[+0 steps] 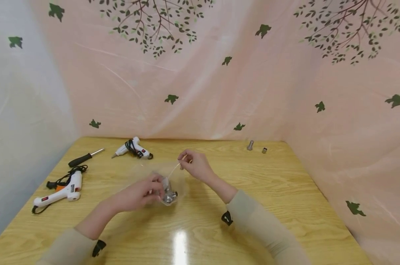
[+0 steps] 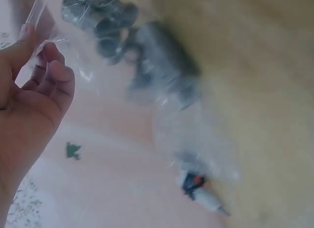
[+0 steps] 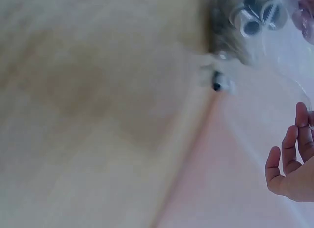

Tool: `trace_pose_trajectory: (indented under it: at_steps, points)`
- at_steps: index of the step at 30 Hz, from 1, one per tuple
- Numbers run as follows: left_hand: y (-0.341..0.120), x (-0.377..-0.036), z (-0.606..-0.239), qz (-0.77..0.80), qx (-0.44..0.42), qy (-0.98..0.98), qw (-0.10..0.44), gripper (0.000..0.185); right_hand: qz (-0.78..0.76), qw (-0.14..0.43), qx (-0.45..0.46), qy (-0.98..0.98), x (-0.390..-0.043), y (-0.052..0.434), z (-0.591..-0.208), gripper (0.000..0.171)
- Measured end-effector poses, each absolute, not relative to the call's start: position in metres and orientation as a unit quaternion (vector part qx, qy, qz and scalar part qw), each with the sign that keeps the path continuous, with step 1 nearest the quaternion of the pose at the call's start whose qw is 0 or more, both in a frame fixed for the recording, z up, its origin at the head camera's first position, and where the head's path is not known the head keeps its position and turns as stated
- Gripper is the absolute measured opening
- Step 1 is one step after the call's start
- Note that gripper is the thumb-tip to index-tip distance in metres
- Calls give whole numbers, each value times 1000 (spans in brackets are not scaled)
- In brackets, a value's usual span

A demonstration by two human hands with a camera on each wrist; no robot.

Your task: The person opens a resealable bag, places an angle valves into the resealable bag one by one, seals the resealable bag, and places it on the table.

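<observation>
Wooden table, pink leaf-print curtain

Two glue guns and a screwdriver are laid left; seemingly two bolts far right.

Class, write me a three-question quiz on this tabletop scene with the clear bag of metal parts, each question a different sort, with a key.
1. True or false: the left hand holds the clear plastic bag of metal parts.
2. How many glue guns lie on the wooden table? A) one B) two C) three
3. Fill in: the black-handled tool at the table's far left is a ____.

Key
1. True; the right hand pinches the bag's top.
2. B: the near glue gun and the far glue gun.
3. screwdriver
</observation>
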State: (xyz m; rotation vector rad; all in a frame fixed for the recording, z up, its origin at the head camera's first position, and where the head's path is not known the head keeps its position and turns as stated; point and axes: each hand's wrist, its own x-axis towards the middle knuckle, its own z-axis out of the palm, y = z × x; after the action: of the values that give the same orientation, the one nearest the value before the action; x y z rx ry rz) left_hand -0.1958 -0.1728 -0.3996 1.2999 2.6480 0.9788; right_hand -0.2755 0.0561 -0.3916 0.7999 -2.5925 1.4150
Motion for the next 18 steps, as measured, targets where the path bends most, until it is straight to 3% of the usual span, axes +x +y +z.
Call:
trace_pose_trajectory:
  at_steps: [3,11,14,18]
  points:
    - [-173,-197,-377,344,437,831,4,12,464,46,259,-846,-274,67,-372,8]
    - [-176,-215,-311,349,455,814,-96,20,464,117,271,-835,-272,101,-313,9]
    - [-175,-231,-293,344,438,825,-92,27,449,131,259,-845,-271,110,-294,10]
    - [-171,-251,-281,319,413,851,-66,27,455,108,218,-856,-266,121,-274,11]
